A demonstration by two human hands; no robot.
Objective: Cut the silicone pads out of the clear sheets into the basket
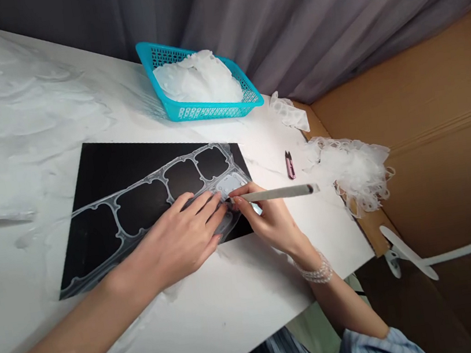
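A translucent, silicone-like sheet [119,203] with large rounded cut-outs lies on a black mat [111,165]. My left hand [185,227] rests flat on the sheet, fingers stretched out towards its right end. Close beside those fingertips, my right hand [262,213] is closed around slim metal tweezers [281,193]. Their back end points right, while the tips are hidden near my left fingers. A pale translucent piece [230,183] with small holes still sits within the sheet, just beyond both hands' fingertips.
Behind the mat stands a turquoise basket [213,110] holding thin white pieces [199,79]. Pink-handled thread snips [289,165] lie to the right, near a heap of translucent scraps [357,168]. Many translucent sheets [11,108] cover the left side. Cardboard [419,110] borders the right.
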